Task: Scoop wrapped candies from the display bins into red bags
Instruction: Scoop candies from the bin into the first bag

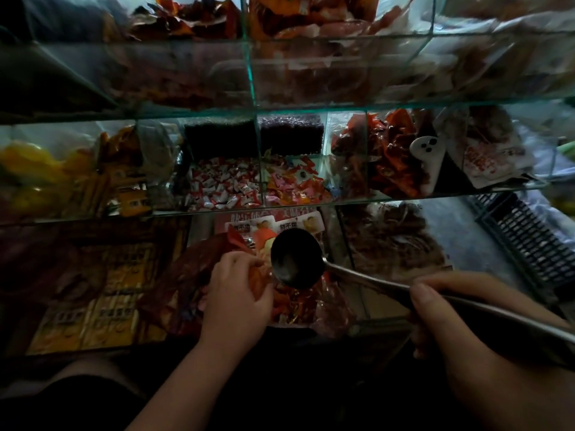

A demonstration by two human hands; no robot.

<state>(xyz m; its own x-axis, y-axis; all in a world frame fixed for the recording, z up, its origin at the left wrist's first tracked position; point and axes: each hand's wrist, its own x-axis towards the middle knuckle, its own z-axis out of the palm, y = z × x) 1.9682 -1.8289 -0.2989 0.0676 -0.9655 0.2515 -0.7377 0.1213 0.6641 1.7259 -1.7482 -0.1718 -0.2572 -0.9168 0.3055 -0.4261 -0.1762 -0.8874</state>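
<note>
Red bag (186,275) sits low centre, mouth bunched and turned toward 3 o'clock. Left hand (236,293) holds it, fingers (239,259) pinching the bag's edge. Touching or just beside the hand at 3 o'clock is the ladle (295,259); the bowl looks empty, but the light is dim. Right hand (466,315) at 4 o'clock has its fingers curled round the ladle handle. Wrapped candies (292,303) lie in the bin under the bowl. At 12 o'clock, on the glass shelf (342,200), are red-and-white candies (224,188), with orange-pink candies (295,185) in the next compartment. Black crate (529,244) at 3 o'clock.
</note>
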